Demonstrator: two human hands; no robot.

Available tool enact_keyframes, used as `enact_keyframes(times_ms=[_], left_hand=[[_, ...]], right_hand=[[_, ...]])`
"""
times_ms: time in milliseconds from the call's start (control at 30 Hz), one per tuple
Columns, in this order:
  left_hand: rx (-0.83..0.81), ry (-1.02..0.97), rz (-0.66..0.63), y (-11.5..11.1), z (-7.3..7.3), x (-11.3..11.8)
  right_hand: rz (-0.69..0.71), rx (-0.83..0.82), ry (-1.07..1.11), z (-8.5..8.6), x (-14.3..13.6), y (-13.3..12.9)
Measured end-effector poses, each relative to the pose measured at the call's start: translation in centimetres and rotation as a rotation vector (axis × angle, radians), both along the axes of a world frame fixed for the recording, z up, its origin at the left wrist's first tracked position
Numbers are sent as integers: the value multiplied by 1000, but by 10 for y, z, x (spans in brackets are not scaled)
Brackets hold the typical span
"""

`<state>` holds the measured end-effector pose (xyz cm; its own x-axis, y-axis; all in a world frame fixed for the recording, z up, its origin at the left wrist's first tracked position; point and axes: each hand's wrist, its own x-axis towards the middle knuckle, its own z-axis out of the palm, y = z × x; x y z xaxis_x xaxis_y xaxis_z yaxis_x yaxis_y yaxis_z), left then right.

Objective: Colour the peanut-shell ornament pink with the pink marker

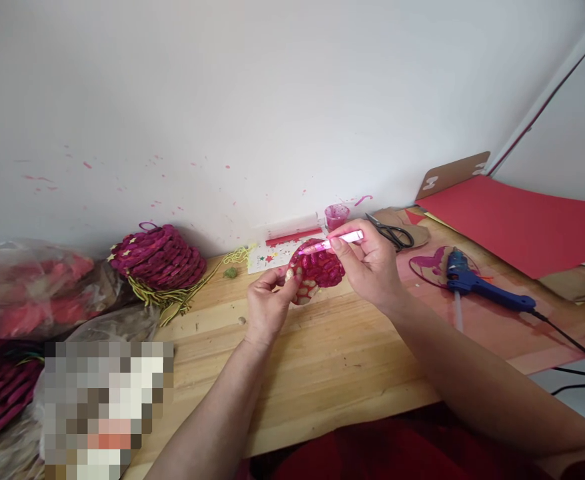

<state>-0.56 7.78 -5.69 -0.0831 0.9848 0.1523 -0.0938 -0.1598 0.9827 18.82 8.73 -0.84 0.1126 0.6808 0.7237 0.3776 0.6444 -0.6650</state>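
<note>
My left hand (pixel 271 297) pinches the left edge of a round craft piece (pixel 322 270) covered in small shell-like bumps. Most of the bumps are wet-looking magenta, while those near my left thumb are cream. In my right hand (pixel 372 263) is a paintbrush (pixel 340 240) with a white, pink-smeared handle. Its tip points left and reaches the upper left part of the piece; whether it touches cannot be made out. Just behind my right hand stands a clear cup (pixel 337 216) streaked with pink paint.
Black-handled scissors (pixel 395 233) lie right of the cup. Farther right are a blue glue gun (pixel 492 290) with a cord and red sheets (pixel 527 223). On the left sit a coiled magenta rope form (pixel 160 260) with yellow fringe and plastic bags (pixel 32 287). Star-dotted paper (pixel 257 261) lies by the wall.
</note>
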Motion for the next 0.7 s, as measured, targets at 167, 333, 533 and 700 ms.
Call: enact_keyframes(times_ms=[167, 333, 533, 700], left_hand=[[-9, -20, -2, 0, 1, 1], [-17, -19, -12, -1, 3, 1], [-26, -45, -22, -1, 4, 2], [-50, -58, -14, -1, 8, 2]], right_hand=[[-7, 21, 1, -1, 0, 1], [-30, 75, -53, 3, -1, -3], [-80, 176, -177, 5, -2, -7], [-44, 191, -224, 7, -3, -8]])
